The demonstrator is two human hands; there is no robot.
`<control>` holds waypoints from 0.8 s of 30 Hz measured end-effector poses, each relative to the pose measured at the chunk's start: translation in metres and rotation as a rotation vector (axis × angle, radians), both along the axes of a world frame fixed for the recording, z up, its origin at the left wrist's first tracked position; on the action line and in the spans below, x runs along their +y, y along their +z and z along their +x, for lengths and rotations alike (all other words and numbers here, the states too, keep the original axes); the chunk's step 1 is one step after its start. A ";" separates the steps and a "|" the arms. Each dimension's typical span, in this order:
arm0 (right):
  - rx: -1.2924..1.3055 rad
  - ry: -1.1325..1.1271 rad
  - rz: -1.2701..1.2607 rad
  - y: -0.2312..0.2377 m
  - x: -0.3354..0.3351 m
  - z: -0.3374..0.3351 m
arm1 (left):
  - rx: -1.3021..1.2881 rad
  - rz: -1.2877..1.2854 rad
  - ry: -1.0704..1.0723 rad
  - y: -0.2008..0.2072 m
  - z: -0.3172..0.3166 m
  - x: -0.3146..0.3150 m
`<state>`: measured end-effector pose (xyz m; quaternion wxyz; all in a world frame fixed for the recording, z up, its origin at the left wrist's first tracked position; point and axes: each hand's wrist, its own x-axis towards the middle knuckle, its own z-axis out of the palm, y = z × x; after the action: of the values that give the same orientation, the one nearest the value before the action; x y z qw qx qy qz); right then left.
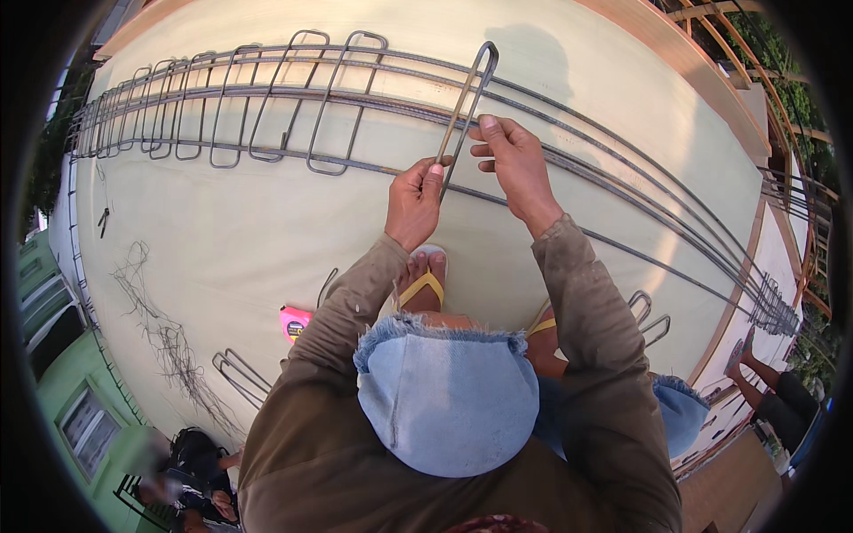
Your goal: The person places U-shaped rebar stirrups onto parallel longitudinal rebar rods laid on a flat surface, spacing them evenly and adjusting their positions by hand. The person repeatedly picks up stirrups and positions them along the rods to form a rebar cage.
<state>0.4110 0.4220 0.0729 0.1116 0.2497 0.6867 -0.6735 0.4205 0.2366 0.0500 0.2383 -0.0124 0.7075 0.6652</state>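
A long, narrow steel rebar stirrup [458, 114] stands tilted across the straight bars, its rounded end pointing away from me. My left hand [414, 202] is closed around its lower part, thumb on top. My right hand [518, 167] is just right of the stirrup, fingers apart and slightly curled, fingertips close to its right leg; whether they touch it I cannot tell. Under both hands run several long rebars [613, 184]. Left of my hands, a row of similar stirrups [332, 102] hangs around these bars.
Beside my left forearm lie a pink tape measure [295, 323] and loose stirrups [240, 373]. Tangled tie wire [169, 342] and pliers [104, 222] lie farther left. More stirrups [653, 320] are by my right arm. People sit at lower left; another person's legs [762, 382] show at right.
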 end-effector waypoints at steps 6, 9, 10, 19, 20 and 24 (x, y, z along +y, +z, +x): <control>-0.220 -0.007 0.076 -0.078 -0.043 0.048 | -0.741 0.381 0.113 -0.041 0.008 -0.081; -0.200 0.020 -0.126 -0.091 -0.072 0.053 | -0.764 0.343 0.206 -0.057 0.027 -0.074; -0.253 -0.046 -0.155 -0.091 -0.078 0.053 | -0.728 0.301 0.208 -0.060 0.032 -0.068; -0.270 0.041 -0.210 -0.062 -0.035 0.031 | 0.273 -0.480 0.161 -0.071 -0.030 -0.045; -0.281 0.087 -0.191 -0.057 -0.027 0.031 | 0.382 -0.519 0.166 -0.071 -0.045 -0.044; -0.300 0.277 -0.086 -0.044 -0.002 0.033 | 0.396 -0.506 0.173 -0.068 -0.077 -0.042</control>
<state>0.4444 0.4198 0.0287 0.3147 0.2455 0.6609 -0.6356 0.3435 0.1941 -0.0185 0.0284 -0.0016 0.8792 0.4757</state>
